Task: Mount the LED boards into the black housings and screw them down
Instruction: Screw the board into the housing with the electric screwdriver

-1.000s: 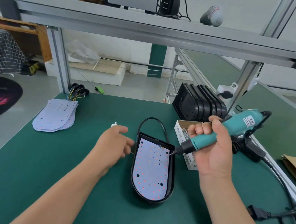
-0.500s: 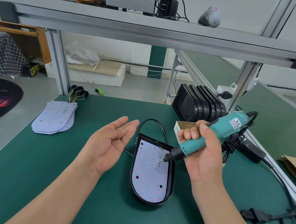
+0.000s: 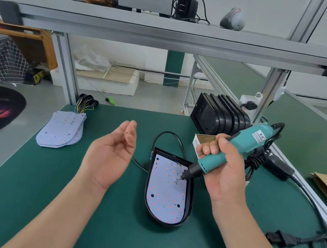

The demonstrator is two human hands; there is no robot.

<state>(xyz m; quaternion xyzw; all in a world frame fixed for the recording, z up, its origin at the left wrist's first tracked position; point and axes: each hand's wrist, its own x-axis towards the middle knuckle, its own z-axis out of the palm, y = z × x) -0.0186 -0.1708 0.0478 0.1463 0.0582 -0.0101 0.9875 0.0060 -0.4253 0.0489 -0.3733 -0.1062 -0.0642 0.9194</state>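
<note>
I saw R grip (image 3: pixel 223 172) grasping driver (image 3: pixel 250 137), tip at board (image 3: pixel 161 198) in housing (image 3: pixel 189 192); L grip (image 3: pixel 110 156) released, palm up, left of housing.

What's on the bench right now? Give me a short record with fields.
Left hand: open, palm up, holds nothing, left of the housing
Right hand: grips the electric screwdriver
Bit: points down at the upper right part of the LED board; contact unclear
Housing: black, flat on the green table, board seated inside
Spare boards: stacked, far left
Other housings: black, in a row on edge, far right
Small cardboard box: behind the right hand
</note>
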